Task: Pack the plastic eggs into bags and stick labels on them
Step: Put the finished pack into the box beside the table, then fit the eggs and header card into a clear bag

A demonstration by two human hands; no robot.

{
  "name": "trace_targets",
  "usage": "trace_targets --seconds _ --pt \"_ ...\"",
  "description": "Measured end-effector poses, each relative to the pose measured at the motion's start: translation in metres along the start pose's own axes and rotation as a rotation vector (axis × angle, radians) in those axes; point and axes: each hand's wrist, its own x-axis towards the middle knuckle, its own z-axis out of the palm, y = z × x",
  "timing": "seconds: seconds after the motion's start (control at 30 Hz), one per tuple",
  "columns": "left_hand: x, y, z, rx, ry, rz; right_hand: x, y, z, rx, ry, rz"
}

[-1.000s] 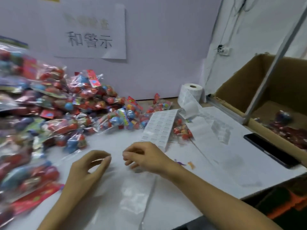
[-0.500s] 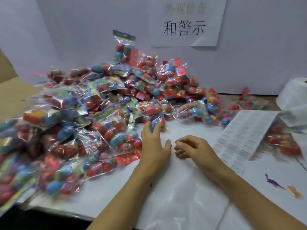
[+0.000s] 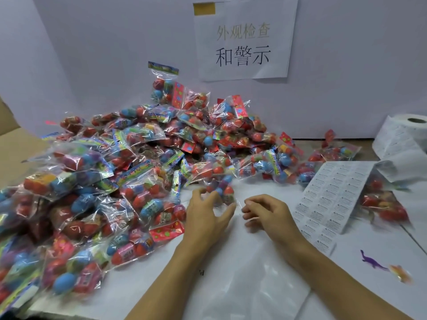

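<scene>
Both hands are out over the white worktop (image 3: 381,296), side by side and just apart. Left hand (image 3: 205,215) reaches forward with fingers spread and curving round a small bag of eggs (image 3: 223,190) at the front edge of the heap, fingertips on the crinkled clear plastic, thumb stretched out to the right. Whether it has a firm grip on that bag or is only touching it, I cannot tell. Right hand (image 3: 265,211) sits with fingers curled in loosely; it may be pinching a scrap of clear film at its fingertips, but that is too faint to call.

Behind and to the left, a big pile of packed bags (image 3: 120,176) sprawls across the worktop and climbs against the pale wall, red and blue plastic eggs showing through the cellophane. One bag stands upright at the top of the pile. To the right of the hands lies a label sheet (image 3: 332,197), rows of small printed stickers, partly covering another bag of eggs (image 3: 383,204). Far right, a label roll (image 3: 404,137) stands near the wall. Two tiny toy dinosaurs, a purple one (image 3: 372,262) and an orange one (image 3: 401,272), lie near the right forearm. A paper sign (image 3: 242,40) with Chinese characters hangs on the wall above.
</scene>
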Motion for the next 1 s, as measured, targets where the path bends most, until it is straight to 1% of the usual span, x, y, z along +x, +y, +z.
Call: trace_targets --seconds 0.03,0.13,0.23,0.33,0.47,0.6,0.67,0.77,0.8,0.9,1.0 --pt "0.000 0.000 -0.001 -0.039 0.020 0.016 0.001 0.000 -0.001 0.022 0.033 -0.002" --pt "0.001 -0.001 -0.001 -0.102 -0.013 0.045 0.003 0.001 -0.003 0.057 0.088 0.032" --pt "0.002 0.002 -0.002 -0.196 -0.014 0.079 0.007 0.002 -0.001 -0.016 0.101 0.072" --pt "0.000 0.005 -0.005 -0.372 -0.037 0.065 0.010 0.002 0.000 -0.082 0.147 0.114" --pt "-0.005 0.012 -0.010 -0.678 -0.058 -0.019 0.008 0.001 -0.001 0.020 0.123 0.135" --pt "-0.007 0.016 -0.010 -0.853 -0.040 -0.075 0.005 -0.003 -0.004 0.111 0.116 0.122" --pt "-0.005 0.017 -0.008 -0.962 -0.049 -0.158 0.004 -0.004 -0.004 0.146 0.111 0.123" --pt "-0.002 0.018 -0.007 -1.185 -0.066 -0.325 0.002 -0.005 -0.003 0.176 0.097 0.115" --pt "-0.001 0.019 -0.007 -1.236 -0.085 -0.348 0.001 -0.006 -0.003 0.177 0.085 0.105" --pt "-0.006 0.020 -0.006 -1.288 -0.164 -0.323 -0.003 -0.012 -0.006 0.156 0.007 0.078" --pt "-0.008 0.019 -0.009 -1.213 -0.164 -0.332 -0.007 -0.020 -0.008 0.091 -0.067 0.086"
